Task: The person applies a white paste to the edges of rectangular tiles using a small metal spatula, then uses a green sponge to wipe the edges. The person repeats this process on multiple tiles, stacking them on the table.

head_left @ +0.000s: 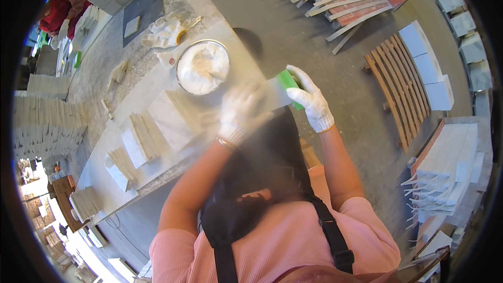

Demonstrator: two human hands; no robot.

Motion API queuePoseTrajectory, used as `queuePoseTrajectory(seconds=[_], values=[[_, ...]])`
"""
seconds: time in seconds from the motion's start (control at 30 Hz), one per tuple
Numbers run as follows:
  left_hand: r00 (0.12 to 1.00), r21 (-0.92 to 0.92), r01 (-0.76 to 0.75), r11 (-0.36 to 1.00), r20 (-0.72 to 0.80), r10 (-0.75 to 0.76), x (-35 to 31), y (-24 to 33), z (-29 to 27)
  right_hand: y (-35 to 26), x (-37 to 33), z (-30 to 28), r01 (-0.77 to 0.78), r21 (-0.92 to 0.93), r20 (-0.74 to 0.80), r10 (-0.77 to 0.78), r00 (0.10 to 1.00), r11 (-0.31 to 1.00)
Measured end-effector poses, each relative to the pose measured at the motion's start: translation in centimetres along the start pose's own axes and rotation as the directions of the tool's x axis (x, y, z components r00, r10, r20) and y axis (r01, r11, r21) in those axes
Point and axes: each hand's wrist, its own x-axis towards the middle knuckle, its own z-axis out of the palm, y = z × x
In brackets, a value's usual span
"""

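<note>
My right hand (310,100), in a white knit glove, is wrapped round a bright green block (288,85), with the thumb on the near side. A pale, flat piece (273,94), smeared by motion, reaches from the green block toward my left hand. My left hand (241,106), gloved the same way, is blurred over the table's edge, so its fingers do not show clearly. Just beyond it stands a round metal bowl (204,67) of white powder or paste. Left of that hand, pale stone-like tiles (175,118) stand on edge in a stack.
Further tile stacks (140,140) line the long table (152,175). Past the bowl lie white gloves (163,31) and a brush (189,27). On the floor at right are a slatted wooden pallet (395,92) and wrapped stacks (445,165). A person in red (63,13) is at far left.
</note>
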Motion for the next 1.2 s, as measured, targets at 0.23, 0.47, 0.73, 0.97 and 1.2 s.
queuePoseTrajectory(seconds=[0.23,0.47,0.73,0.97,1.2], values=[[0.999,0.009,0.037,0.999,-0.009,-0.037,-0.2,0.1,0.0,0.3,1.4,-1.2,-0.017,0.272,-0.209,0.076,0.975,0.962],[0.999,0.016,0.037,0.999,-0.023,-0.036,-0.6,0.1,1.0,4.5,4.4,0.4,0.069,0.098,-0.132,-0.056,0.990,0.993],[0.997,0.160,0.055,0.986,0.048,-0.064,1.0,1.9,-1.0,6.1,1.2,-2.2,-0.048,0.141,-0.291,0.087,0.953,0.989],[0.967,0.006,0.239,0.971,0.087,-0.239,-0.8,4.2,-4.2,3.1,0.3,-1.1,0.083,-0.031,-0.264,-0.088,0.960,0.996],[0.962,-0.122,0.235,0.964,-0.112,-0.248,-6.7,5.1,-10.7,1.1,1.6,7.5,0.021,-0.760,-0.206,-0.271,0.940,0.650]])
